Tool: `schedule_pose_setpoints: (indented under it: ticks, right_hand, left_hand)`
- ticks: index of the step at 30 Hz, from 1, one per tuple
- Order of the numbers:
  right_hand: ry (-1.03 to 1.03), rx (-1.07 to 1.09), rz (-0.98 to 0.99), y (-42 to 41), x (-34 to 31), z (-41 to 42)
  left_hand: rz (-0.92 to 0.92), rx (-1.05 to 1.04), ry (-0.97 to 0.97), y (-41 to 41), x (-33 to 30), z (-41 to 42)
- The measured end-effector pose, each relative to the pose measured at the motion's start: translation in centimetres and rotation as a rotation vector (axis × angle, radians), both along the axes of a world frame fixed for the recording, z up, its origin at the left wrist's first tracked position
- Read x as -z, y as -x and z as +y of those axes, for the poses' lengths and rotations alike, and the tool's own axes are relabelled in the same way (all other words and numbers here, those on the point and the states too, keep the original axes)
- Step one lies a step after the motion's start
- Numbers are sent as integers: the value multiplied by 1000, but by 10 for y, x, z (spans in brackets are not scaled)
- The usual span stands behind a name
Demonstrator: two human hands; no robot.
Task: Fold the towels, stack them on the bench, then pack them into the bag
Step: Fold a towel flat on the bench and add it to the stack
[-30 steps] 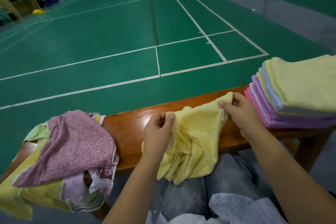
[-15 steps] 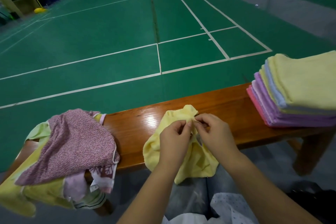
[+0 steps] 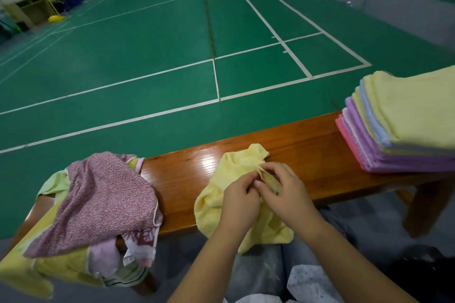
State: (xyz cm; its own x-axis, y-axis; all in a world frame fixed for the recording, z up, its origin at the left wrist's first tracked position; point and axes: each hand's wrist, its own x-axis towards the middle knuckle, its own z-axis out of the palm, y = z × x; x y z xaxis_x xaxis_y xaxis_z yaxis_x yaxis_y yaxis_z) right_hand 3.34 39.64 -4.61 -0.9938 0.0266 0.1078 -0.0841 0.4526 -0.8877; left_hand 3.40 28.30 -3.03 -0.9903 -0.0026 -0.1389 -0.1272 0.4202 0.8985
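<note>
A crumpled yellow towel point(image 3: 229, 179) lies on the middle of the wooden bench point(image 3: 302, 152) and hangs over its near edge. My left hand point(image 3: 240, 200) and my right hand point(image 3: 283, 189) meet above it, and both pinch the towel's edge between fingers and thumb. At the bench's right end stands a stack of folded towels point(image 3: 403, 125), yellow on top, with blue, purple and pink ones below. A heap of unfolded towels point(image 3: 98, 206), a pink speckled one uppermost, covers the left end of the bench.
Beyond the bench spreads a green sports court floor point(image 3: 157, 51) with white lines. A bench leg point(image 3: 426, 206) stands at the right. Grey and white dotted cloth point(image 3: 307, 283) lies on my lap below the hands.
One second ago my hands held the yellow towel spread apart by its corners. They have come together at the middle, and the towel now bunches beneath them.
</note>
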Motion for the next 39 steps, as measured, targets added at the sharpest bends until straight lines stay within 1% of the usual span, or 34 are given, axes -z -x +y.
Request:
schedule_pose_setpoints:
  ticks: [2,4,5,6,7,10,11,12,14,15,17,18,19,21,23,24,26,28,30,32,35,37,39]
  right_hand:
    - [11,4,-25,3,3,4]
    - [21,35,-19,7,6,11]
    - [36,47,-14,8,8,15]
    - [56,52,-17,9,10,18]
    - [80,55,-34,10,10,21]
    - [150,73,-115,10,14,29]
    - [176,76,-142,10,14,30]
    - [208,78,-169,10,15,31]
    - [278,90,-217,10,14,36]
    - [307,103,-236,10,14,38]
    - [349,131,-265,11,14,43]
    - [371,145,-281,11,14,46]
    - [398,153,-299,12,14,48]
    - [442,166,-303,14,13,52]
    - [453,187,-261,20,7,54]
    - [450,201,-229,23,3,54]
    - [439,228,-159,31,-7,52]
    - [439,243,-111,36,-14,50]
    - [429,233,-107,38,-15,48]
    - [381,201,-146,35,-7,48]
    - [287,120,-256,26,12,45]
    - [226,68,-319,20,21,43]
    - [172,49,-344,16,27,42]
  left_hand:
    - [-60,66,-100,1,-1,-2]
    - [-158,143,-207,5,-3,-6]
    - [-204,168,-219,9,-6,-9]
    - [-232,165,-198,15,-8,-14]
    - [-226,114,-164,25,-9,-21]
    - [-101,-195,85,72,5,-46]
    - [-105,-264,151,86,9,-53]
    - [-168,-294,174,98,13,-58]
    - [-367,-258,195,112,20,-62]
    - [-450,-200,255,115,20,-61]
    - [-513,-111,354,122,25,-61]
    - [-520,-107,358,125,28,-60]
    - [-514,-127,307,127,28,-59]
    - [-429,-212,118,127,24,-57]
    - [-246,-298,-46,126,12,-56]
    - [-124,-323,-71,124,4,-57]
    - [143,-347,-27,111,-14,-59]
    - [378,-317,86,91,-24,-64]
    - [517,-234,228,65,-20,-70]
    - [539,-88,408,44,6,-80]
    - [337,159,629,16,44,-91]
    - [218,325,675,4,57,-96]
    - [113,403,693,3,52,-96]
